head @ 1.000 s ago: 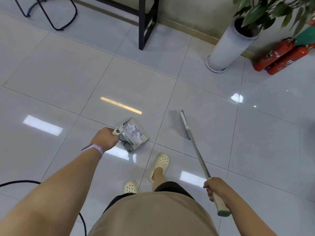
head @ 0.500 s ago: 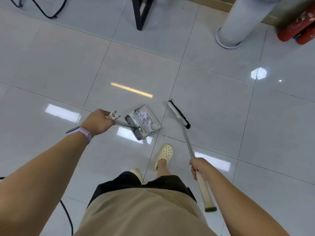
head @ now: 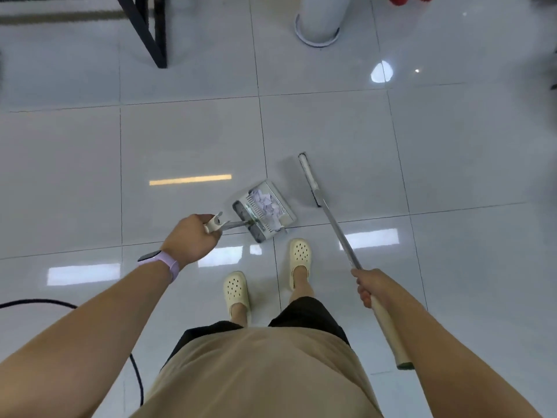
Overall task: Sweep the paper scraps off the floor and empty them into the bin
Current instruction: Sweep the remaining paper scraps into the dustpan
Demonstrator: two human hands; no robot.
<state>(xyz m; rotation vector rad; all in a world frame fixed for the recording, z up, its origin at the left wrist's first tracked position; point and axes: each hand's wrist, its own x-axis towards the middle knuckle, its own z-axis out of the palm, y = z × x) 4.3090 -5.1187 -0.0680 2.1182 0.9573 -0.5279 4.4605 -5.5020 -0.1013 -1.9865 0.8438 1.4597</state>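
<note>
The left hand (head: 193, 236) has its fingers curled round the cream plastic end of the grey long-handled dustpan (head: 264, 212). The pan is a shallow ribbed plastic tray; it appears to sit on or just above the glossy pale grey tiled floor (head: 187, 140), though contact cannot be confirmed. The white and lilac paper scraps (head: 265, 202) lie loose inside it. They are light and flat: a tilt toward the open lip, or a fast swing, would likely spill them back onto the smooth tiles. The right hand (head: 369, 286) grips the silver metal and cream broom (head: 328, 218), its narrow black-bristled head near the pan. No bin is in view.
</note>
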